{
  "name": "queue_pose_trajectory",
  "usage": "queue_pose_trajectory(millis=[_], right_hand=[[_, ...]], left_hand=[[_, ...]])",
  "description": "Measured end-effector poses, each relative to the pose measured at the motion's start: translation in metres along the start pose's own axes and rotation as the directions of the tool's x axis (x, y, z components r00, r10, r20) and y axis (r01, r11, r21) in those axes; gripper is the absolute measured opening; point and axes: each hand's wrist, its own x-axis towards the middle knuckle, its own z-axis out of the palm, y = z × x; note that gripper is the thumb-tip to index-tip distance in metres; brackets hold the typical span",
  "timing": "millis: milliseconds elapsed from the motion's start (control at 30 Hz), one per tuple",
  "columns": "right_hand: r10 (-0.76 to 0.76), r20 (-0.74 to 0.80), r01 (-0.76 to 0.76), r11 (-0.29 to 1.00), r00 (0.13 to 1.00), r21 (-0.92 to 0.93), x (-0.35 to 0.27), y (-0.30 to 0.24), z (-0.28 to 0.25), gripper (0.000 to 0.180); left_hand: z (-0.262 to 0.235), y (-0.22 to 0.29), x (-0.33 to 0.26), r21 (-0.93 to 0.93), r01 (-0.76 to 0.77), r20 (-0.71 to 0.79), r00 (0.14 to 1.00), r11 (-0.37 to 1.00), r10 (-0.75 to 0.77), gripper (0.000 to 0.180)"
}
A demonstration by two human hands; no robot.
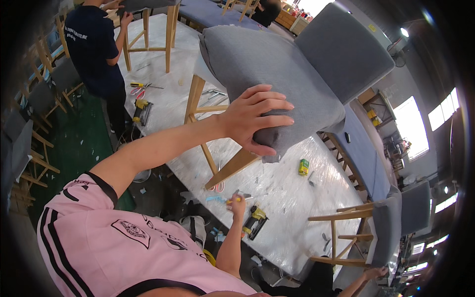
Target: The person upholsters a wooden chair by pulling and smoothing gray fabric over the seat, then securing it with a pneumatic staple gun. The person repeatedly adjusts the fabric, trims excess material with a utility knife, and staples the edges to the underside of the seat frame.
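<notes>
A grey upholstered chair [277, 74] with pale wooden legs stands tilted on a plastic-covered worktable [287, 198]. My left hand [260, 121] grips the front corner of its seat cushion, fingers spread on top and thumb underneath. Lower down, my right hand [237, 203] is closed on a small yellow-handled tool at the table's near edge. A yellow and black staple gun [255, 222] lies just beside that hand, and a blue coiled hose [215, 199] runs to its left.
A person in a dark shirt [91, 44] works on a wooden chair frame [148, 29] at the table's far end. Another staple gun [142, 111], pliers [138, 86] and a small green box [303, 167] lie on the table. A second grey chair [386, 222] stands at lower right, another person's hand [373, 272] under it.
</notes>
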Motion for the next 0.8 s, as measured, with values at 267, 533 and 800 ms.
queue_pose_trajectory(millis=[267, 533, 800], right_hand=[[0.200, 0.058, -0.143, 0.847, 0.978, -0.513, 0.103, 0.106, 0.037, 0.074], [-0.037, -0.069, 0.040, 0.998, 0.997, 0.047, 0.087, 0.072, 0.025, 0.050], [-0.290, -0.447, 0.506, 0.701, 0.846, 0.502, -0.103, -0.146, -0.048, 0.066]], left_hand=[[0.064, -0.054, 0.087, -0.033, 0.020, 0.122, 0.992, 0.999, -0.015, 0.060], [0.085, -0.232, 0.140, 0.089, 0.329, 0.431, 0.838, 0.940, -0.335, 0.049], [0.147, -0.257, 0.159, -0.095, -0.172, 0.297, 0.935, 0.980, 0.193, 0.070]])
